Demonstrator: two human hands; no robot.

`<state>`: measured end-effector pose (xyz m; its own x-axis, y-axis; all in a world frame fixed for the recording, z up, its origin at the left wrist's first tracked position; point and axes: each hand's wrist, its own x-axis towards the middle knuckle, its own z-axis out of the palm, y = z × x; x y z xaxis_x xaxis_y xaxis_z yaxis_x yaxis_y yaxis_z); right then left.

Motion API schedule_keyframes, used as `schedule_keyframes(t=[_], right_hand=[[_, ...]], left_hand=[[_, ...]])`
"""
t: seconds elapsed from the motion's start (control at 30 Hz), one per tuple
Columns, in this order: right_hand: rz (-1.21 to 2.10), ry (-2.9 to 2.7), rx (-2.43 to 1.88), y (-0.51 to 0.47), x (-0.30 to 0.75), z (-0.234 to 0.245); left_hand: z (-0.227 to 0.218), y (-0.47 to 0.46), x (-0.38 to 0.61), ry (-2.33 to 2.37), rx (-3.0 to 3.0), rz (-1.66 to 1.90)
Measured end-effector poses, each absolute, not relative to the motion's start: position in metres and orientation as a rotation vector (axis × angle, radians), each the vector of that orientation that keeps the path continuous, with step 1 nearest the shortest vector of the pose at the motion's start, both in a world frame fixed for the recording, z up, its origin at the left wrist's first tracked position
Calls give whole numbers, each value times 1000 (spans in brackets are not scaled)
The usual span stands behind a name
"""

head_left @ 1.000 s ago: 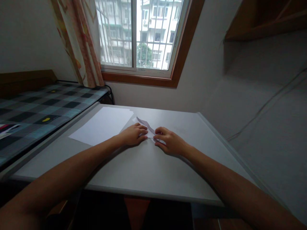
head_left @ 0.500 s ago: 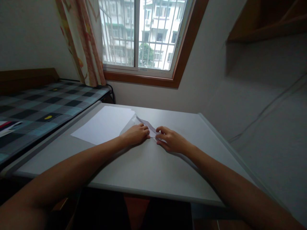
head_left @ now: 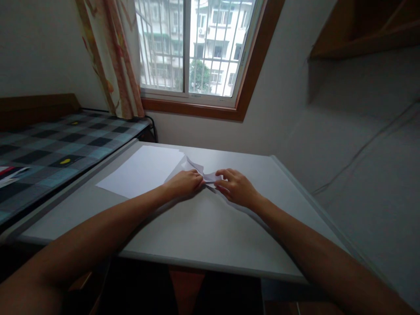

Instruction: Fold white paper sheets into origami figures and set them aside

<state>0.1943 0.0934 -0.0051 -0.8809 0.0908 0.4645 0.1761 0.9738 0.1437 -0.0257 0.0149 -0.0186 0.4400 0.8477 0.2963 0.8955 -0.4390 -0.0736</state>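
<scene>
A folded sheet of white paper (head_left: pixel 197 168) lies on the grey table (head_left: pixel 203 227) under both my hands. My left hand (head_left: pixel 183 183) rests on its left part with curled fingers pressed down on the fold. My right hand (head_left: pixel 238 188) pinches the paper's right flap, which stands slightly raised between thumb and fingers. The two hands nearly touch at the crease in the middle.
A stack of flat white sheets (head_left: pixel 144 170) lies on the table to the left. A bed with a checked cover (head_left: pixel 55 153) adjoins the table's left edge. A barred window (head_left: pixel 193 48) and curtain (head_left: pixel 111 57) stand behind; a wall runs along the right.
My right hand has shifted a little right and lifted the paper's flap; the left hand stays pressed on the fold. The camera view moved slightly.
</scene>
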Motion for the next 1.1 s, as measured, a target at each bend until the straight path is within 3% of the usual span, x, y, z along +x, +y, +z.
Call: schedule_keyframes(t=[0.27,0.47,0.83,1.1], right_hand=[[13,-2602,-278,82,193,-11],[-8,-2528,-347,81,192,-15],[708,-2357,-619,88,183,-32],[799,-2390,-795,93,182,-31]], left_hand=[[-13,-2,-18,-1487,-2575,-432],[-18,-2,-6,-1594,-2533,-553],[-24,4,0,-1737,-2472,-748],[-30,9,-1,-1810,-2433,-821]])
